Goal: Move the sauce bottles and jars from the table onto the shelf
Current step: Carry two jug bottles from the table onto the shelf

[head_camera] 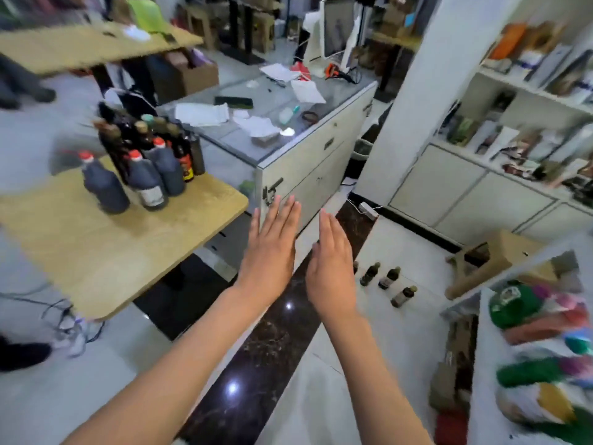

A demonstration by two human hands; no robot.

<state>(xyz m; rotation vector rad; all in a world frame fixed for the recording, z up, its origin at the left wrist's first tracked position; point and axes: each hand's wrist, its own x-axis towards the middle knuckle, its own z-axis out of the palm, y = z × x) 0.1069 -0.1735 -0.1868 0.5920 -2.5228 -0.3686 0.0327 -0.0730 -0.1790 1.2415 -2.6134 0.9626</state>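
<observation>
Several dark sauce bottles (pixel 147 159) stand bunched at the far corner of a wooden table (pixel 106 242) on the left; the front ones have red caps, the rear ones are taller. My left hand (pixel 272 248) and my right hand (pixel 330 264) are stretched out flat in the middle of the view, fingers straight and a little apart, holding nothing. Both hands hang over the floor to the right of the table, well short of the bottles. A white shelf unit (pixel 500 342) with coloured packets stands at the lower right.
Three small dark bottles (pixel 388 279) lie on the white floor beside a dark marble strip (pixel 272 342). A glass-topped counter (pixel 288 123) with papers stands behind the table. White wall shelves (pixel 526 130) fill the right. A cardboard box (pixel 500 258) lies near them. Cables trail under the table.
</observation>
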